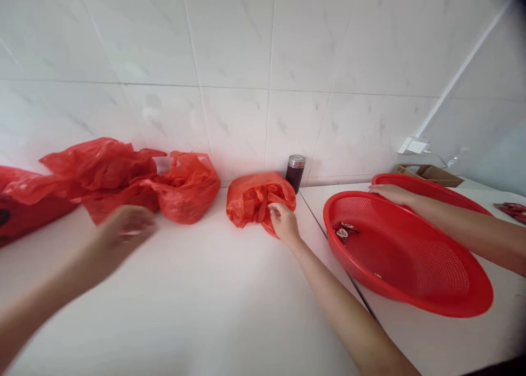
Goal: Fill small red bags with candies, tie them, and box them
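Observation:
My right hand (283,221) pinches the front of a small crumpled red plastic bag (250,200) on the white counter (205,299) by the tiled wall. My left hand (125,228) hovers above the counter just in front of a bigger heap of red plastic bags (123,181). It is smeared by motion, so its fingers do not show clearly. Right of my arm sits a wide red mesh basket (411,266) with a few small dark items (344,231) inside. Another person's hand (390,192) rests on the basket's far rim, its arm coming in from the right.
A dark cylindrical jar with a metal lid (295,172) stands against the wall behind the small bag. A second red basket (435,192) lies behind the first. A cardboard box (431,173) sits at the back right. More red plastic (20,206) lies at the far left.

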Motion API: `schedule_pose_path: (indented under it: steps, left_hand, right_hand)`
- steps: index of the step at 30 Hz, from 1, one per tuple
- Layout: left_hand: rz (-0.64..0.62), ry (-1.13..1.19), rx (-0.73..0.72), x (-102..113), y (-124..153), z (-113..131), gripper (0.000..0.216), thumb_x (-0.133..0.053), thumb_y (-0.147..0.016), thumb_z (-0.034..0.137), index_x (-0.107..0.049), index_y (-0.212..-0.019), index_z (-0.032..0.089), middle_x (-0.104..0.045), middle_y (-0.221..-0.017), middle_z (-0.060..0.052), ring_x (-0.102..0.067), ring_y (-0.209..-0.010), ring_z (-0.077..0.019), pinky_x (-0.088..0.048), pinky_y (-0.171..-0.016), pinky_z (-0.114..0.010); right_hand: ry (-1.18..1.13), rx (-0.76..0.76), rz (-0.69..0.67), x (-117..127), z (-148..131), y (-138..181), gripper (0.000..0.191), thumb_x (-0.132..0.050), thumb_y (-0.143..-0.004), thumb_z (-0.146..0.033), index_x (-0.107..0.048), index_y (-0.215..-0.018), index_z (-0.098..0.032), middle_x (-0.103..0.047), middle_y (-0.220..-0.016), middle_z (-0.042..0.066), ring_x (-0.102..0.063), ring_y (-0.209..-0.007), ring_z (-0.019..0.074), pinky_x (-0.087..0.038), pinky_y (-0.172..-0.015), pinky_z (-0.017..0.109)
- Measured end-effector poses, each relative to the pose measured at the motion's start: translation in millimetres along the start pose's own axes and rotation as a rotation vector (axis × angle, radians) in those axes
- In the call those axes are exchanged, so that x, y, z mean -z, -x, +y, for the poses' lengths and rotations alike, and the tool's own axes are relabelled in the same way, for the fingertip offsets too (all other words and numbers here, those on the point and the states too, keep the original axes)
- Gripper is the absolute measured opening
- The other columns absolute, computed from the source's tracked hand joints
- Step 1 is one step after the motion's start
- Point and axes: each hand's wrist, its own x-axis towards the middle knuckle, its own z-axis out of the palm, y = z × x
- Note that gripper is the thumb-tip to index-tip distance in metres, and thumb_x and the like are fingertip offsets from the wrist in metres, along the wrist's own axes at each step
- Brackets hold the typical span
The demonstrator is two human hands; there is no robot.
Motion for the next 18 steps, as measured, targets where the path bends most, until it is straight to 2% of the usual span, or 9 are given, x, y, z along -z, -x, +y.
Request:
schedule_pose_path:
  steps: [2,3,4,6,9,11,13,16,18]
  left_hand:
    - [-0.124,-0.140,-0.260,-61,-41,38,0.049,-0.051,-0.086,0.055,-0.051,-0.123,0.023,-0.061,-0.125,-0.008,-0.059,-0.112,-0.0265,-0.049,-0.093,-0.040]
    - [-0.179,-0.226,-0.381,-90,-60,56,0.054,-0.049,-0.087,0.053,-0.046,-0.132,0.023,-0.053,-0.137,-0.010,-0.050,-0.124,-0.0279,-0.043,-0.102,-0.042]
    - [-0.198,-0.250,-0.446,-117,-78,73,0.057,-0.051,-0.086,0.051,-0.043,-0.137,0.027,-0.043,-0.148,-0.007,-0.039,-0.135,-0.0278,-0.034,-0.109,-0.043]
    - [-0.238,-0.310,-0.512,-164,-110,97,0.069,-0.061,-0.079,0.047,-0.038,-0.143,0.036,-0.027,-0.158,-0.003,-0.022,-0.144,-0.0317,-0.026,-0.113,-0.049]
    - [-0.299,-0.400,-0.524,-214,-146,107,0.089,-0.076,-0.062,0.042,-0.039,-0.143,0.044,-0.013,-0.163,-0.001,-0.005,-0.146,-0.0420,-0.014,-0.110,-0.067]
    - [-0.327,-0.448,-0.490,-235,-160,99,0.093,-0.079,-0.058,0.039,-0.040,-0.142,0.044,-0.015,-0.162,-0.003,-0.008,-0.144,-0.0469,-0.017,-0.104,-0.073]
    - [-0.334,-0.484,-0.442,-246,-168,89,0.090,-0.076,-0.062,0.037,-0.039,-0.144,0.041,-0.018,-0.161,-0.008,-0.018,-0.140,-0.0490,-0.027,-0.097,-0.073]
    - [-0.314,-0.519,-0.394,-252,-171,80,0.086,-0.070,-0.070,0.039,-0.033,-0.148,0.039,-0.016,-0.162,-0.009,-0.025,-0.136,-0.0488,-0.034,-0.093,-0.069]
    - [-0.298,-0.532,-0.371,-252,-172,80,0.085,-0.067,-0.073,0.039,-0.029,-0.149,0.040,-0.015,-0.162,-0.009,-0.028,-0.133,-0.0494,-0.035,-0.092,-0.067]
  right_hand:
    - [0.025,-0.041,-0.004,-11,6,-17,0.036,-0.049,-0.089,-0.027,-0.055,-0.122,-0.016,-0.059,-0.123,0.012,-0.056,-0.112,0.0231,-0.044,-0.094,0.036]
    - [0.042,-0.064,-0.007,-18,9,-22,0.041,-0.055,-0.086,-0.028,-0.054,-0.125,-0.014,-0.057,-0.125,0.013,-0.054,-0.115,0.0258,-0.043,-0.095,0.039]
    - [0.058,-0.086,-0.013,-24,13,-27,0.044,-0.060,-0.083,-0.027,-0.054,-0.124,-0.013,-0.056,-0.126,0.015,-0.052,-0.117,0.0283,-0.041,-0.096,0.042]
    - [0.080,-0.112,-0.037,-35,21,-32,0.033,-0.065,-0.078,-0.021,-0.061,-0.111,-0.013,-0.059,-0.120,0.014,-0.052,-0.115,0.0301,-0.039,-0.096,0.045]
    - [0.076,-0.102,-0.093,-40,32,-31,0.008,-0.064,-0.077,-0.012,-0.064,-0.083,-0.017,-0.067,-0.101,0.008,-0.058,-0.102,0.0258,-0.040,-0.094,0.043]
    - [0.051,-0.078,-0.122,-34,36,-23,0.005,-0.063,-0.080,-0.014,-0.063,-0.078,-0.019,-0.068,-0.094,0.005,-0.059,-0.095,0.0229,-0.042,-0.090,0.038]
    - [0.021,-0.063,-0.141,-23,34,-10,0.007,-0.060,-0.082,-0.015,-0.061,-0.078,-0.020,-0.067,-0.090,0.004,-0.059,-0.089,0.0207,-0.044,-0.083,0.034]
    - [-0.026,-0.074,-0.166,2,18,17,0.009,-0.053,-0.086,-0.017,-0.059,-0.080,-0.020,-0.065,-0.080,0.000,-0.058,-0.077,0.0171,-0.043,-0.071,0.028]
    - [-0.071,-0.096,-0.188,23,1,38,0.012,-0.049,-0.090,-0.021,-0.060,-0.085,-0.021,-0.066,-0.080,-0.002,-0.058,-0.073,0.0150,-0.042,-0.066,0.025]
